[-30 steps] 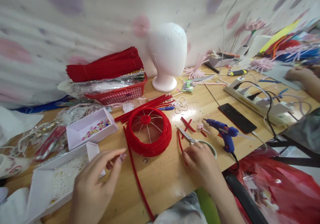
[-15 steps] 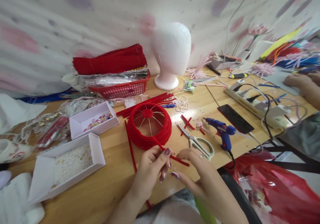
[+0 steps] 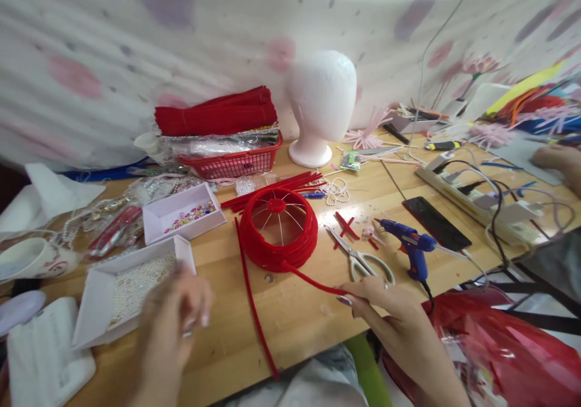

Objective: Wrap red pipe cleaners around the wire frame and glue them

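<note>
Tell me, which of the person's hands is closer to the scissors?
The right hand. It lies just in front of the scissors, pinching a red pipe cleaner. The left hand is far off on the other side, by the white tray of pearls.

A red pipe-cleaner ring (image 3: 278,230) sits at the centre of the tan wooden table (image 3: 299,322). At 3 o'clock from it lies a blue glue gun (image 3: 411,247); at 11 o'clock, a red basket (image 3: 233,164). Behind hangs a white cloth (image 3: 181,38) with pink and purple blotches.
</note>
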The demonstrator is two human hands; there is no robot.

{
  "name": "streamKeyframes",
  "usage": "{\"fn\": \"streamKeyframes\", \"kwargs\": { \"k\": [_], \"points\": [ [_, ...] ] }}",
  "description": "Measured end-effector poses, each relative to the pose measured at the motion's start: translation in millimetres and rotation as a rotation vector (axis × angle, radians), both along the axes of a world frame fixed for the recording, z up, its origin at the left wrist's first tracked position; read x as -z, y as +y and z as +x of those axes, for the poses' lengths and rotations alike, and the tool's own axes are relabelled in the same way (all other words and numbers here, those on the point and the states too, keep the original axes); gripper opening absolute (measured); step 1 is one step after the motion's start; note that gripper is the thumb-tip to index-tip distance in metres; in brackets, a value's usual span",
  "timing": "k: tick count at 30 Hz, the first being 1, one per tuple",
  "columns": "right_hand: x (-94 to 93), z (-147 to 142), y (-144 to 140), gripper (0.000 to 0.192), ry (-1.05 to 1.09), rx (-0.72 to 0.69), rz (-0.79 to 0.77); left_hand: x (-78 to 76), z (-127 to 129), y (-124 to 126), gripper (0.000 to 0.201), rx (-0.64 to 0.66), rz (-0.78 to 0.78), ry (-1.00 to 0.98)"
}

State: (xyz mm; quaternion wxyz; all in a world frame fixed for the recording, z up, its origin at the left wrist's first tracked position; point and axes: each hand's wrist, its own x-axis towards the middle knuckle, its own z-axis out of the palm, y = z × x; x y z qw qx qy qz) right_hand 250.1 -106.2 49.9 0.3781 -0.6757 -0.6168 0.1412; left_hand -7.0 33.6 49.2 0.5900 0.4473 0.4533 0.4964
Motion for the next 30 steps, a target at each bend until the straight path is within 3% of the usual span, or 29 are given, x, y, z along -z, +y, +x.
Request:
{"fn": "streamKeyframes", "kwargs": {
  "k": [2, 4, 7, 9, 15, 21, 30],
  "points": [
    [0.2, -5.6, 11.8, 0.025, 0.003, -0.041, 0.019, 7.1, 15.1, -13.1, 0.024, 0.041, 0.044, 0.291],
    [0.2, -7.6, 23.8, 0.025, -0.013, -0.059, 0.027, 14.3, 30.5, -21.4, 0.010, 0.056, 0.353, 0.491],
    [-0.2, -2.9, 39.7, 0.024, -0.043, -0.074, 0.011, 21.1, 41.0, -20.6, 0.014, 0.062, 0.747, 0.630],
    [-0.8, 2.4, 48.2, 0.025, -0.050, -0.094, -0.007, 23.8, 40.0, -15.0, 0.021, 0.077, 0.849, 0.661],
    [-2.7, 10.6, 63.0, 0.026, -0.056, -0.115, -0.063, 32.8, 37.3, -3.0, 0.038, 0.186, 0.930, 0.715],
    [-7.5, 15.6, 69.0, 0.025, -0.051, -0.192, -0.077, 34.5, 52.6, -3.4, 0.044, 0.339, 0.958, 0.831],
    [-7.7, 24.6, 71.1, 0.021, -0.090, -0.258, -0.038, 43.0, 65.3, -3.2, 0.036, 0.298, 0.995, 0.797]
  ]
}}
